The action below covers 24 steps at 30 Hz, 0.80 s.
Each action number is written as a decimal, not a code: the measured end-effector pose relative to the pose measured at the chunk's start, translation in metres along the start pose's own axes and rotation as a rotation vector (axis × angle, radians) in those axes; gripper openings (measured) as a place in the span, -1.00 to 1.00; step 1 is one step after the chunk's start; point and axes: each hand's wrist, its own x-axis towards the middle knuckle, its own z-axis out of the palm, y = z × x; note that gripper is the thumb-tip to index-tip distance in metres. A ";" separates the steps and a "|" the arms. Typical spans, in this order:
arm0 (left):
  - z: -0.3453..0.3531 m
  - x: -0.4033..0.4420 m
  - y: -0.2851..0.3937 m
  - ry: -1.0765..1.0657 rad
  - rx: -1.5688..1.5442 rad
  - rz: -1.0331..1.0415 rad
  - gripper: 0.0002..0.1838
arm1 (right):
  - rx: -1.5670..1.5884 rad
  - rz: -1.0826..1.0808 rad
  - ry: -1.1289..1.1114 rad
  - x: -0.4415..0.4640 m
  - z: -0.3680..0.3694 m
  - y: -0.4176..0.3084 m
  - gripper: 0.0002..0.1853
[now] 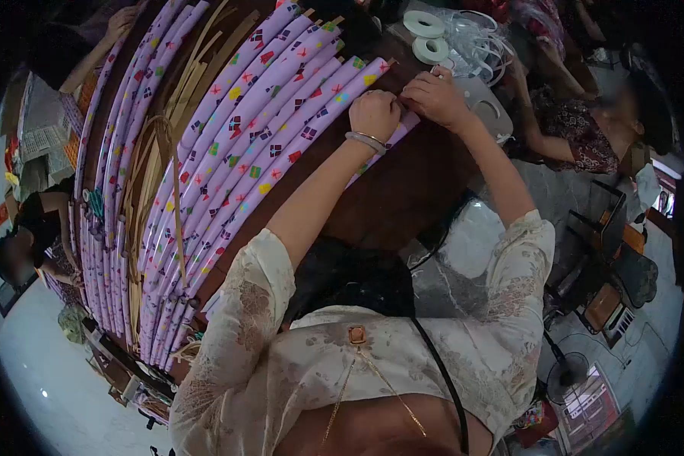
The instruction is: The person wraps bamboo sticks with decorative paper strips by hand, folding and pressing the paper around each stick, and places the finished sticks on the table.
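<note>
My left hand (375,116), with a bangle at the wrist, is closed over the upper end of a purple patterned roll (405,131). My right hand (437,99) meets it there, its fingers bent and pressed together; what they pinch is hidden. Just left of my hands, several more purple rolls (281,133) with gift and star prints lie side by side on the dark brown table (387,194). Beyond my right hand are two white tape rolls, a nearer one (431,50) and a farther one (424,23).
Thin tan strips (176,114) lie between two groups of rolls. Clear plastic strips (475,42) are heaped at the back. A person (585,133) sits at the right, and another person (34,243) is at the left. Green-handled scissors (93,201) rest on the left rolls.
</note>
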 end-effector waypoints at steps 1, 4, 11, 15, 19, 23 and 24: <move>0.001 -0.001 0.000 0.030 -0.038 -0.020 -0.89 | 0.001 -0.001 -0.002 -0.001 0.001 0.000 -0.78; 0.004 -0.002 0.002 0.082 -0.107 -0.071 -0.90 | 0.039 -0.014 0.082 -0.006 0.007 -0.002 -0.84; 0.000 -0.003 0.001 0.094 -0.173 -0.073 -0.90 | 0.121 0.086 0.164 -0.013 0.017 -0.008 -0.83; -0.004 -0.003 0.001 0.062 -0.205 -0.111 -0.89 | 0.196 0.086 0.199 -0.014 0.016 -0.007 -0.83; -0.005 0.000 -0.001 -0.071 -0.204 -0.178 -0.83 | 0.288 0.129 0.223 -0.014 0.016 -0.011 -0.81; -0.006 0.000 0.003 -0.048 -0.246 -0.151 -0.86 | 0.263 0.153 0.230 -0.017 0.016 -0.014 -0.80; -0.007 0.000 0.003 -0.056 -0.245 -0.157 -0.85 | 0.238 0.160 0.224 -0.018 0.016 -0.015 -0.79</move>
